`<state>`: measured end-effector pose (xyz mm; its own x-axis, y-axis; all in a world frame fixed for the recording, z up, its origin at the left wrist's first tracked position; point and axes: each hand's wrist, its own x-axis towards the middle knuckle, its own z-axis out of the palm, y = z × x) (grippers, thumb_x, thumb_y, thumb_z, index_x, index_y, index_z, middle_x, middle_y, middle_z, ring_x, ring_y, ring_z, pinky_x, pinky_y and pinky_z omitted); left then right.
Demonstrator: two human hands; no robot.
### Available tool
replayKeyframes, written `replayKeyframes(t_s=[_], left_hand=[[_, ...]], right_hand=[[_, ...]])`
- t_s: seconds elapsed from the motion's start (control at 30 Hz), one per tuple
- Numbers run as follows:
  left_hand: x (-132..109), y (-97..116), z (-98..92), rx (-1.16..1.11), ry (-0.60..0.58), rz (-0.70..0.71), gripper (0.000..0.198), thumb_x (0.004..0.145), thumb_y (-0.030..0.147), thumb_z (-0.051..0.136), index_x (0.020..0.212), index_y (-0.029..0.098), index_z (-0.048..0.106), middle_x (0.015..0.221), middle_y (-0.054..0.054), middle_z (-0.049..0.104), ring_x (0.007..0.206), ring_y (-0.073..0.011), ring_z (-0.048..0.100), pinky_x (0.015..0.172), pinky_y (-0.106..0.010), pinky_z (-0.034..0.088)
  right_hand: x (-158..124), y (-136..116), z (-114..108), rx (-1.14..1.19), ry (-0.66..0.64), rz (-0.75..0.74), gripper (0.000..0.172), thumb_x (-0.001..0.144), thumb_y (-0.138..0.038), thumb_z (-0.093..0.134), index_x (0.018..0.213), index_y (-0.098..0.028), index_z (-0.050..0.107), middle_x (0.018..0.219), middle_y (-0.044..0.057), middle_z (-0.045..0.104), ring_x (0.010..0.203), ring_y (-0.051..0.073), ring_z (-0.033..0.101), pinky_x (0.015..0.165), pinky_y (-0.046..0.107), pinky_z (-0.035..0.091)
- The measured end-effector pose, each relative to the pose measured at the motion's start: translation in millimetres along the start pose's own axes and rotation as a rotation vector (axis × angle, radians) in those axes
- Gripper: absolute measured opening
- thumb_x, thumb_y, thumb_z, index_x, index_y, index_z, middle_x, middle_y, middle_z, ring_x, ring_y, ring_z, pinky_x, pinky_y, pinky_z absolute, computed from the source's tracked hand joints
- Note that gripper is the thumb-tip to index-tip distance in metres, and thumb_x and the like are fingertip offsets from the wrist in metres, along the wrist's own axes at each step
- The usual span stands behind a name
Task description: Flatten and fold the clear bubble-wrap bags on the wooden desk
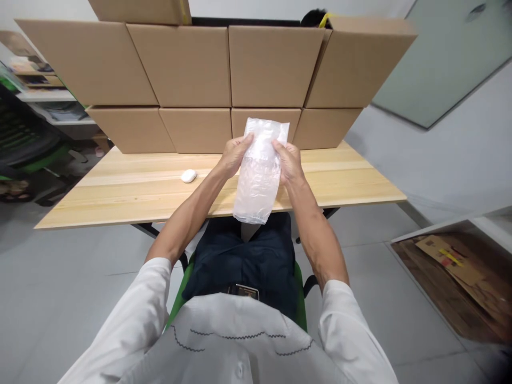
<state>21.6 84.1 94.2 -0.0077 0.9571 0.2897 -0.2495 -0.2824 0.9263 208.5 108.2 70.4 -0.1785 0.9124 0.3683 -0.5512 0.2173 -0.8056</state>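
Observation:
A translucent white plastic bag (258, 181), wrinkled and long, hangs between my hands above the front edge of the wooden table (152, 184). My left hand (236, 154) pinches its left edge near the upper part, thumb on top. On the opposite edge, my right hand (290, 160) grips it the same way, with the fingers mostly behind the plastic. The bag's lower end reaches past the table edge over my lap. A small white rounded object (189, 176) lies on the table to the left of my left hand.
Cardboard boxes (192, 66) stand in two stacked rows along the table's back, with another box (138, 9) on top at left. A dark chair (24, 128) is at far left. An open bin (456, 277) with flattened cardboard stands on the floor at right.

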Motion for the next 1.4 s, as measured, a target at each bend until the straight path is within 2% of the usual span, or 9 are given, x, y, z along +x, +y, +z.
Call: replayKeyframes(t_s=[0.1, 0.23, 0.4, 0.57, 0.7, 0.93, 1.1, 1.2, 1.4], left_hand=[[-2, -25, -5.1, -0.016, -0.01, -0.058, 0.06, 0.096, 0.074, 0.109, 0.091, 0.019, 0.085, 0.084, -0.003, 0.086, 0.075, -0.0158, 0.08, 0.072, -0.026, 0.06], [-15, -50, -8.0, -0.066, -0.016, -0.125, 0.059, 0.085, 0.064, 0.12, 0.086, 0.018, 0.083, 0.077, 0.0, 0.08, 0.064, -0.0112, 0.069, 0.064, -0.024, 0.053], [-26, -64, -5.3, -0.132, -0.019, -0.224, 0.057, 0.08, 0.055, 0.124, 0.086, 0.016, 0.083, 0.081, -0.004, 0.085, 0.068, -0.0154, 0.074, 0.069, -0.028, 0.059], [-26, -65, -1.8, -0.141, 0.064, -0.234, 0.053, 0.089, 0.051, 0.119, 0.079, 0.016, 0.08, 0.072, -0.002, 0.081, 0.064, -0.0137, 0.07, 0.066, -0.025, 0.057], [-25, -65, 0.5, -0.189, 0.109, -0.23, 0.045, 0.097, 0.046, 0.113, 0.082, 0.017, 0.082, 0.077, -0.004, 0.084, 0.068, -0.0162, 0.074, 0.072, -0.027, 0.061], [-27, -57, 3.1, -0.255, 0.134, -0.252, 0.043, 0.095, 0.038, 0.114, 0.082, 0.019, 0.077, 0.076, -0.001, 0.082, 0.068, -0.017, 0.076, 0.073, -0.029, 0.061], [-32, -50, 5.2, -0.24, 0.174, -0.24, 0.051, 0.097, 0.027, 0.112, 0.072, 0.02, 0.068, 0.067, 0.003, 0.071, 0.06, -0.0111, 0.064, 0.065, -0.025, 0.053], [-32, -49, 4.4, -0.24, 0.177, -0.235, 0.05, 0.096, 0.026, 0.112, 0.072, 0.019, 0.069, 0.067, 0.004, 0.07, 0.059, -0.0097, 0.062, 0.064, -0.023, 0.05], [-31, -50, 2.8, -0.249, 0.153, -0.241, 0.043, 0.095, 0.029, 0.113, 0.077, 0.019, 0.075, 0.072, 0.002, 0.076, 0.064, -0.0118, 0.068, 0.068, -0.025, 0.056]], right_hand=[[3, 24, -18, -0.012, 0.102, 0.02, 0.052, 0.078, -0.063, 0.116, 0.1, -0.027, 0.085, 0.095, 0.005, 0.092, 0.118, 0.036, 0.094, 0.105, 0.051, 0.082], [-1, 53, -38, -0.019, 0.224, 0.038, 0.047, 0.079, -0.059, 0.112, 0.098, -0.027, 0.083, 0.092, 0.003, 0.09, 0.109, 0.033, 0.093, 0.1, 0.049, 0.082], [-1, 68, -48, -0.049, 0.254, 0.002, 0.053, 0.074, -0.065, 0.11, 0.098, -0.028, 0.081, 0.086, 0.001, 0.087, 0.096, 0.031, 0.091, 0.091, 0.046, 0.081], [-2, 64, -44, -0.07, 0.238, 0.015, 0.054, 0.076, -0.068, 0.106, 0.099, -0.027, 0.078, 0.08, 0.001, 0.082, 0.106, 0.036, 0.093, 0.093, 0.049, 0.081], [-6, 62, -40, -0.04, 0.258, -0.001, 0.055, 0.072, -0.067, 0.107, 0.099, -0.027, 0.08, 0.085, 0.002, 0.085, 0.109, 0.036, 0.093, 0.098, 0.05, 0.081], [-12, 54, -36, -0.04, 0.234, 0.031, 0.053, 0.079, -0.07, 0.106, 0.102, -0.029, 0.081, 0.096, 0.004, 0.091, 0.115, 0.034, 0.092, 0.106, 0.049, 0.079], [-13, 51, -33, -0.029, 0.209, 0.017, 0.064, 0.08, -0.084, 0.105, 0.102, -0.029, 0.08, 0.101, 0.006, 0.091, 0.12, 0.034, 0.091, 0.111, 0.051, 0.077], [-13, 50, -30, -0.027, 0.208, 0.018, 0.069, 0.082, -0.091, 0.102, 0.103, -0.029, 0.08, 0.106, 0.007, 0.092, 0.125, 0.035, 0.09, 0.115, 0.052, 0.076], [-14, 49, -30, -0.03, 0.196, 0.037, 0.07, 0.086, -0.094, 0.097, 0.109, -0.03, 0.079, 0.117, 0.009, 0.093, 0.135, 0.036, 0.088, 0.115, 0.056, 0.077]])
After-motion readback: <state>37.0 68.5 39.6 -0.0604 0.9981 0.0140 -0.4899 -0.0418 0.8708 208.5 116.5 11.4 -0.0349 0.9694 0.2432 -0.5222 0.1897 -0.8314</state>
